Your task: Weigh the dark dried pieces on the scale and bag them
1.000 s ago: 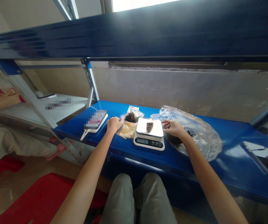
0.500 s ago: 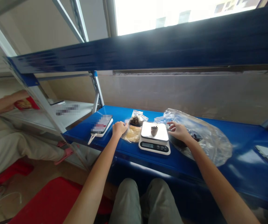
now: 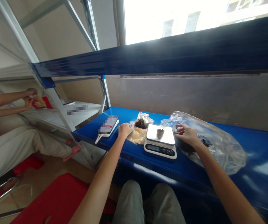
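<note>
A white digital kitchen scale [image 3: 160, 149] stands on the blue shelf, its display lit too faintly to read. On its platform sits a small brownish cup [image 3: 160, 133] with dark bits in it. My left hand [image 3: 125, 130] is closed at the left edge of a small clear plastic bag [image 3: 137, 134], which holds dark brown dried material and has a yellowish lower part. To the right of the scale, my right hand [image 3: 187, 135] hovers over the mouth of a large clear plastic bag [image 3: 224, 149] with dark contents. Its fingers are bent but apart.
A phone [image 3: 108, 124] with a blurred screen lies on a white object with a strap at the left. A blue beam [image 3: 148, 57] crosses above. Beyond the metal post, another person's hands [image 3: 29, 98] hold a red packet [image 3: 42, 102]. A red stool [image 3: 52, 199] stands below.
The view has shifted, so everything sits farther right. The other person's second hand has come into view at the red packet. My hands keep about the same places beside the scale.
</note>
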